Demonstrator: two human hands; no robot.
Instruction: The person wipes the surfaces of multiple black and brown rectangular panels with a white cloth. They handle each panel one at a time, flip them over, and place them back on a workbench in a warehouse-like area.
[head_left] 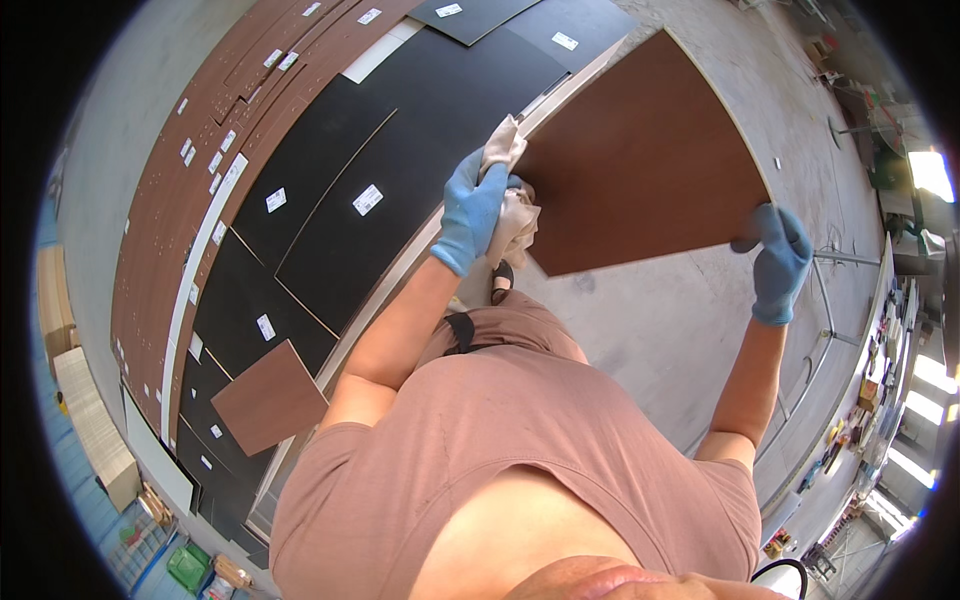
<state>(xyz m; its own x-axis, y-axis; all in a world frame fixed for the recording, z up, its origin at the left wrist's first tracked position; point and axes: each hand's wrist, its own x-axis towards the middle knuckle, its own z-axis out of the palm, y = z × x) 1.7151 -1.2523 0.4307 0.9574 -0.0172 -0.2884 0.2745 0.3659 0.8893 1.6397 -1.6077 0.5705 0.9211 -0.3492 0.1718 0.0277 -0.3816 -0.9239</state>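
Note:
A brown wood-look panel [640,160] is held up in front of me, tilted, its pale edges showing. My right hand [780,255], in a blue glove, is closed on its near right corner. At the panel's left edge my left hand [472,205], gloved too, is closed around a crumpled whitish rag [515,222]. The rag lies against that edge, and part of it sticks up above the fingers. Whether the left fingers also grip the panel is hidden.
To my left lie black panels [330,215] with white labels, and brown panels [180,230] beyond them. A small brown panel [270,397] rests on top, near my left elbow. Metal tubing [825,300] and a cluttered bench [860,400] stand to my right. A green bin [188,567] is at lower left.

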